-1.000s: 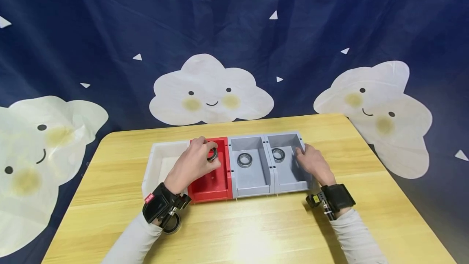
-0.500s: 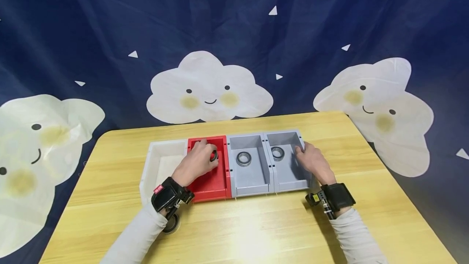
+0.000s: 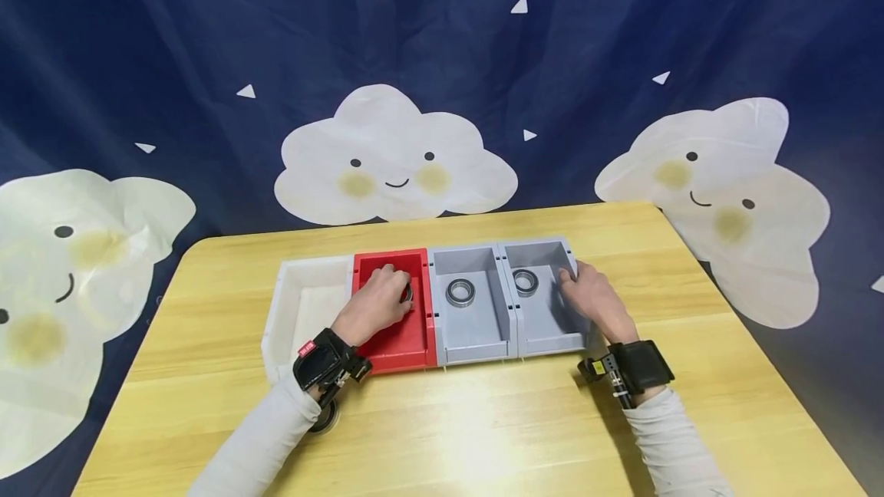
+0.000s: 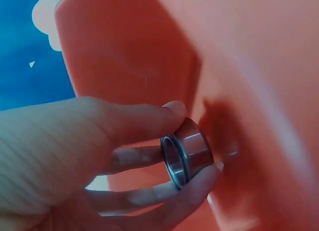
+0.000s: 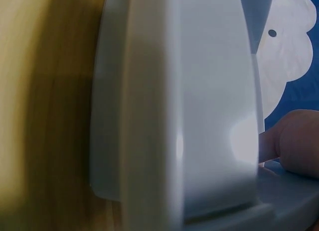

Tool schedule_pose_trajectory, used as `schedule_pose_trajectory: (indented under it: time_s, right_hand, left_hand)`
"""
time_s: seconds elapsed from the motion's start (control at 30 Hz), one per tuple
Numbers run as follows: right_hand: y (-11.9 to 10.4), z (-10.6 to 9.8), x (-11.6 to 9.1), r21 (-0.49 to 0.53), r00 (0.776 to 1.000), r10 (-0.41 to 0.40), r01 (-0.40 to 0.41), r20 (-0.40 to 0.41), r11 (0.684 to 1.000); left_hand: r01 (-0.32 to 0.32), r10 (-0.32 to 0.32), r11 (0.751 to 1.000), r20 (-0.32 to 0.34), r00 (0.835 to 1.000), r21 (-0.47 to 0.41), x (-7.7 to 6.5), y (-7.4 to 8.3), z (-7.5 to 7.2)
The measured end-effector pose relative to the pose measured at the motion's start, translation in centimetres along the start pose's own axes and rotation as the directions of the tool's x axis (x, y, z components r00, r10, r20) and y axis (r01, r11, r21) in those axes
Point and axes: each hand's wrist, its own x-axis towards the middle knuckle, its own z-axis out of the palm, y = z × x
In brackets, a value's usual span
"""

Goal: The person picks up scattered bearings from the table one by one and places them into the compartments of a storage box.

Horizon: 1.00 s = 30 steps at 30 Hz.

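In the head view my left hand (image 3: 373, 305) reaches down into the red bin (image 3: 414, 347). It pinches a metal ball bearing (image 4: 198, 147), which is tilted on edge close to the red surface in the left wrist view; whether it touches is unclear. My right hand (image 3: 597, 301) grips the right side wall of the far-right grey bin (image 3: 549, 320), thumb inside, other fingers mostly hidden beyond the wall. One bearing (image 3: 526, 293) lies flat in that bin. Another bearing (image 3: 460, 304) lies flat in the neighbouring grey bin (image 3: 476, 332).
A white bin (image 3: 271, 332) stands at the left end of the row, partly behind my left forearm. A dark round object (image 3: 326, 418) on the wooden table (image 3: 483, 420) is half covered by my left wrist. A dark blue cloud-print curtain (image 3: 442, 37) hangs behind.
My left hand has lowered with its bearing deeper into the red bin. The right hand stays on the grey bin's wall. The head view has shifted slightly.
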Motion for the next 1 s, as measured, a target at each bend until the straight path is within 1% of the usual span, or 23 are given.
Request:
schedule_pose_trajectory:
  time_s: [0.2, 0.47, 0.8, 0.9, 1.0]
  right_hand:
    - [-0.22, -0.54, -0.13, 0.006, 1.0, -0.007, 0.007, 0.006, 1.0]
    - [-0.27, -0.7, -0.23, 0.013, 1.0, 0.001, -0.001, 0.016, 1.0]
    - [-0.16, -0.57, -0.14, 0.017, 1.0, 0.01, -0.01, 0.029, 1.0]
    - [-0.12, -0.46, -0.08, 0.017, 1.0, 0.006, -0.007, 0.029, 1.0]
    - [-0.09, -0.36, -0.05, 0.024, 0.999, 0.009, -0.009, 0.033, 1.0]
  left_hand:
    - [-0.02, 0.019, 0.999, 0.03, 0.999, 0.03, -0.05, -0.06, 0.39]
    - [-0.03, 0.028, 0.996, 0.024, 0.999, 0.081, -0.22, 0.12, 0.4]
    - [0.002, -0.006, 0.994, 0.041, 0.999, 0.105, -0.29, 0.27, 0.65]
    - [0.016, -0.021, 0.994, 0.049, 0.999, 0.105, -0.52, 0.37, 0.66]
    - [0.032, -0.037, 0.995, 0.051, 0.998, 0.092, -0.93, 0.62, 0.28]
